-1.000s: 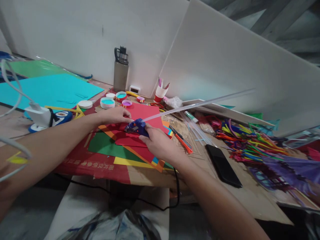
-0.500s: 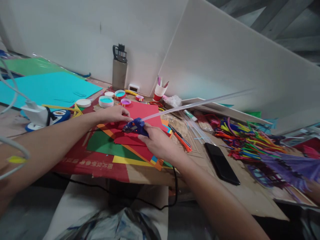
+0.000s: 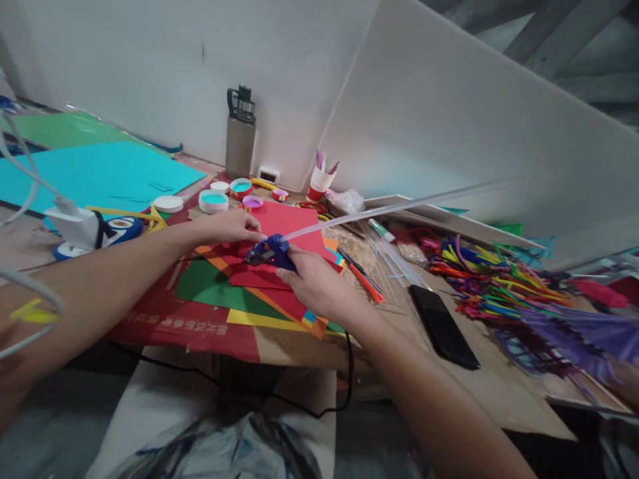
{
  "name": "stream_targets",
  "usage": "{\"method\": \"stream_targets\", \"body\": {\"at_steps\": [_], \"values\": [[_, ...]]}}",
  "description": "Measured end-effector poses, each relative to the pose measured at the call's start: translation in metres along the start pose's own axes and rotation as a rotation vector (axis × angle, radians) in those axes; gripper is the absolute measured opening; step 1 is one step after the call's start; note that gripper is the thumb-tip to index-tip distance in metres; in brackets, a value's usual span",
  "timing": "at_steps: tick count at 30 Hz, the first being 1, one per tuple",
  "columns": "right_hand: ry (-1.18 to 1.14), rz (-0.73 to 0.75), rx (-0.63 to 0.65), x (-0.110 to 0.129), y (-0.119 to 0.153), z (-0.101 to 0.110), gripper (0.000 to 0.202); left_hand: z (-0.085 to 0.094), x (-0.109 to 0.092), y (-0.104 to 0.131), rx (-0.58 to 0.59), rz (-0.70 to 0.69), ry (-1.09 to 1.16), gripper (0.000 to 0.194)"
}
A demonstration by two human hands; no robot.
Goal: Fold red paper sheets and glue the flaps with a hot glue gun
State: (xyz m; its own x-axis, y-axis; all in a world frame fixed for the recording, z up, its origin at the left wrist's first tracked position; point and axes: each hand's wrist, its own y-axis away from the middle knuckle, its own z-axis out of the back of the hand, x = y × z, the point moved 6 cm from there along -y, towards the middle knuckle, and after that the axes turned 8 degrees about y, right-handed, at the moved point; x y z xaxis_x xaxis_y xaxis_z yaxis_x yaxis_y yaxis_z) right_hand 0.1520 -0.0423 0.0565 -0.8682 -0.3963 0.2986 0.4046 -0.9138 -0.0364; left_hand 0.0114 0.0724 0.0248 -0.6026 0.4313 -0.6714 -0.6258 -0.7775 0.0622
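My right hand (image 3: 312, 276) is wrapped round the handle of a blue hot glue gun (image 3: 272, 251), its nozzle pointing left and down over red paper (image 3: 294, 219). A long clear glue stick (image 3: 379, 211) sticks out of the gun's back, up to the right. My left hand (image 3: 237, 226) is just left of the gun, finger and thumb pinched on the red paper. Whether the nozzle touches the paper, I cannot tell. Beneath lie sheets of green (image 3: 204, 286), orange and yellow paper. A black cord (image 3: 352, 359) hangs below the table edge.
Small tubs of paint (image 3: 213, 201), a water bottle (image 3: 240, 140) and a pen cup (image 3: 320, 183) stand behind. To the right lie a utility knife (image 3: 367, 283), a phone (image 3: 443, 326) and colourful pipe cleaners (image 3: 499, 273). A plugged power strip (image 3: 117, 229) is at left. Another person's hand (image 3: 624, 376) shows far right.
My hands and the glue gun hold almost the same place. The view has shifted very slightly. At far right, a pink-red item near the other person has moved left.
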Motion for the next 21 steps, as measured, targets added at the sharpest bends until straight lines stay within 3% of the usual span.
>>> {"method": "stream_targets", "body": {"at_steps": [5, 14, 21], "values": [[-0.039, 0.01, 0.007, 0.001, 0.007, 0.001, 0.025, 0.001, 0.003, -0.002, -0.013, 0.003, -0.036, 0.041], [-0.008, -0.033, -0.035, -0.003, -0.007, -0.006, 0.025, 0.001, -0.002, 0.0, -0.002, -0.024, -0.049, 0.032], [-0.067, -0.007, -0.004, 0.0, 0.009, -0.004, 0.027, 0.001, 0.003, -0.002, -0.005, 0.009, -0.055, 0.041]]}}
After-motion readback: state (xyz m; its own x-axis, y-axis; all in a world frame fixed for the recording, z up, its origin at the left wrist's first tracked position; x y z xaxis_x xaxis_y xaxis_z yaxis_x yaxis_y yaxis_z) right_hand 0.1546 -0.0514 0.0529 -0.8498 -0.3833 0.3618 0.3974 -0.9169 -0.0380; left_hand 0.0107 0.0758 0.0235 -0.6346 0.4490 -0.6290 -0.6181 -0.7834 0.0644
